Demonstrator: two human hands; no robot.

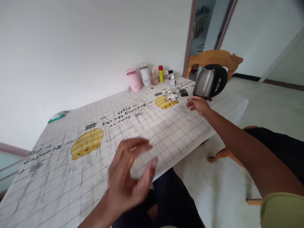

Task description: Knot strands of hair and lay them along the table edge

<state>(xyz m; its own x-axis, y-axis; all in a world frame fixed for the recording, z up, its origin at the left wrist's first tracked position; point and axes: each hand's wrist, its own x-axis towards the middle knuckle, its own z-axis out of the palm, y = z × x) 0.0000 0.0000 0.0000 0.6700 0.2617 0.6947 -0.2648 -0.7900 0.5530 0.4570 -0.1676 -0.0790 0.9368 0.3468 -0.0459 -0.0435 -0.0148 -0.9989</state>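
Note:
Above the near edge of the table, my left hand (129, 174) is open, thumb and bent fingers apart with nothing between them; it is slightly blurred. My right hand (197, 105) reaches out over the far right part of the table, fingers loosely spread and holding nothing that I can see. Just beyond it stands a steel electric kettle (203, 83) with a black handle. To the left of that hand lie a small black object (183, 92) and a crumpled whitish glove or cloth (171, 96).
Along the wall stand a pink canister (134, 80), a white canister (145, 75), a pump bottle (154, 78), a yellow spray can (161, 74) and a small clear bottle (172, 81). A green-edged item (57, 117) lies far left. A wooden chair (215, 57) stands behind the kettle.

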